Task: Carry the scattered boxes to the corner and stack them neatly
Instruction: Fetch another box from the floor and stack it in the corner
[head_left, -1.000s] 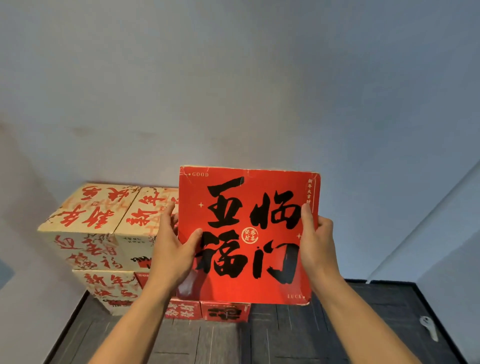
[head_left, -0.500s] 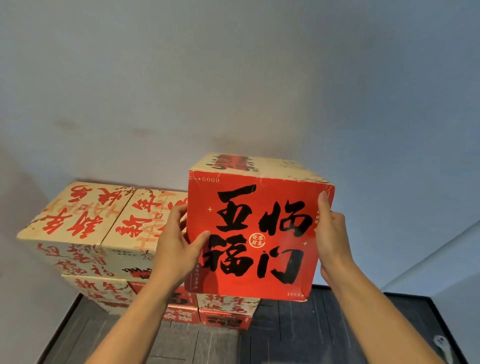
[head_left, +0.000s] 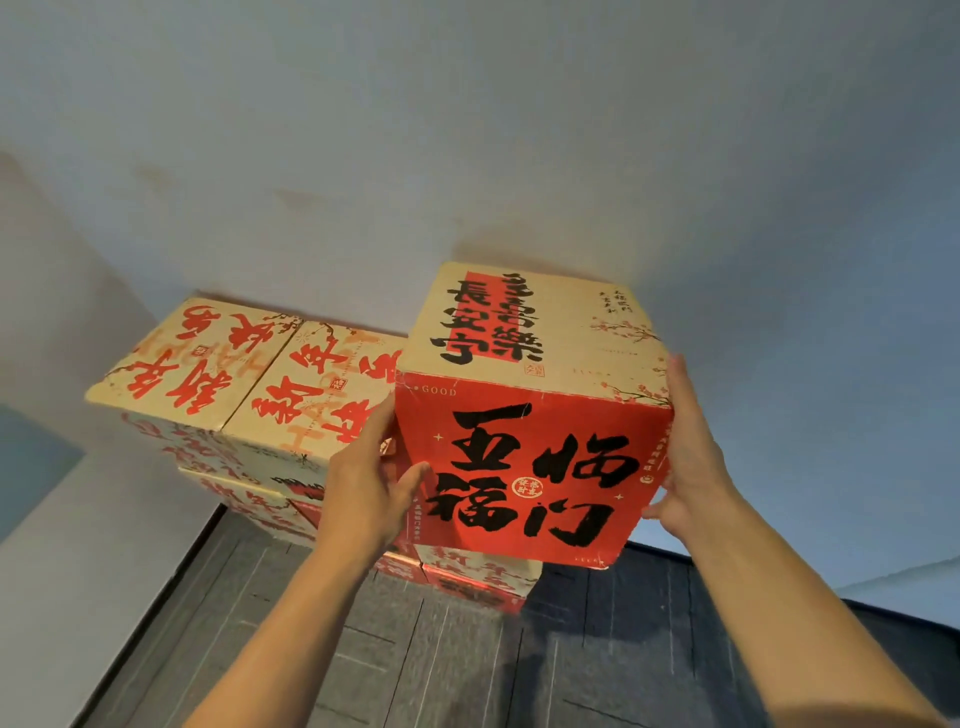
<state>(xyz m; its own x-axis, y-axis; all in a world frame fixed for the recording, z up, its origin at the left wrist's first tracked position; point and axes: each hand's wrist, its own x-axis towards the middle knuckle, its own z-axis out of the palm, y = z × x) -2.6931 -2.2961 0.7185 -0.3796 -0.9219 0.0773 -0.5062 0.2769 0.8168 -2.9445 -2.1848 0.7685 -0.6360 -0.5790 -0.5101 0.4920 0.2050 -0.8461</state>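
I hold a cardboard box (head_left: 530, 467) with a red front bearing black characters and a tan top, lifted in front of me. My left hand (head_left: 363, 488) grips its left side, thumb on the red face. My right hand (head_left: 691, 467) presses flat against its right side, fingers pointing up. Left of it, in the corner, stands a stack of tan boxes with red characters (head_left: 244, 374), two wide on top with more layers below. The held box sits at about the height of the stack's top layer, right beside it. Lower boxes (head_left: 478, 577) show under the held box.
Pale walls meet in the corner behind the stack. A dark grey tiled floor (head_left: 467, 665) lies below, with a dark skirting strip along the left wall (head_left: 150, 618).
The box has come down and tilted, so its tan top now shows. The view has moved closer to the stack. Both hands keep their hold on the sides.
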